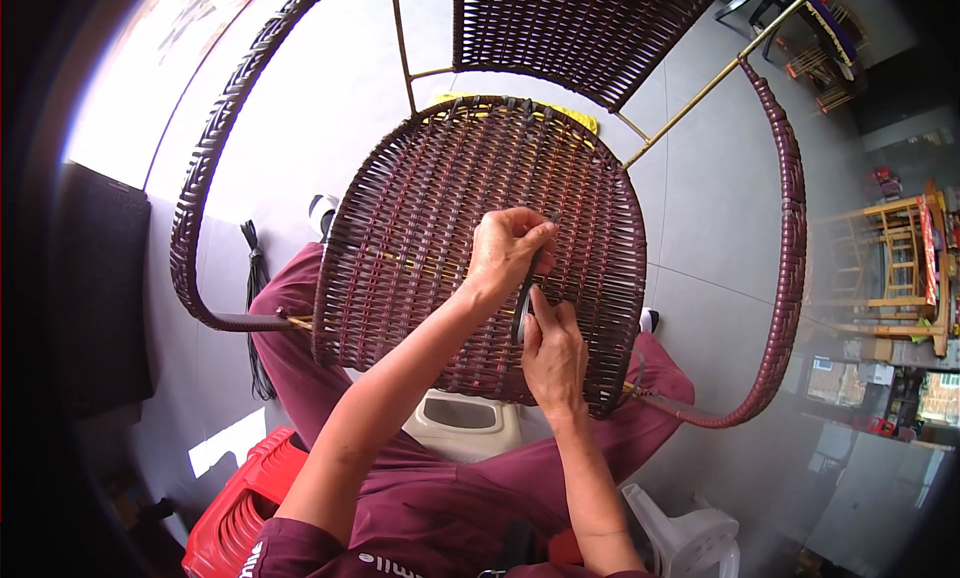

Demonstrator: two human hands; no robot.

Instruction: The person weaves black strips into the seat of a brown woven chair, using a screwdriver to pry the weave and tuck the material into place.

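Observation:
In front of me is a woven chair seat (pixel 430 208) of dark brown and reddish strands, resting across my lap. My left hand (pixel 505 246) is over the middle of the seat, its thumb and fingers pinching a dark flat strip (pixel 521 313). Just below and to the right, my right hand (pixel 555 356) is closed near the strip's lower part, thumb and forefinger against it. The strip runs between both hands, close to the weave; whether its end passes under a strand is hidden by my fingers.
Wrapped armrests (pixel 790 208) curve round both sides, and a woven backrest (pixel 570 33) stands beyond on metal rods. A bundle of dark strands (pixel 257 278) lies on the floor at left. Red stools (pixel 240 498), a beige stool (pixel 462 428) and a white stool (pixel 690 533) are near me.

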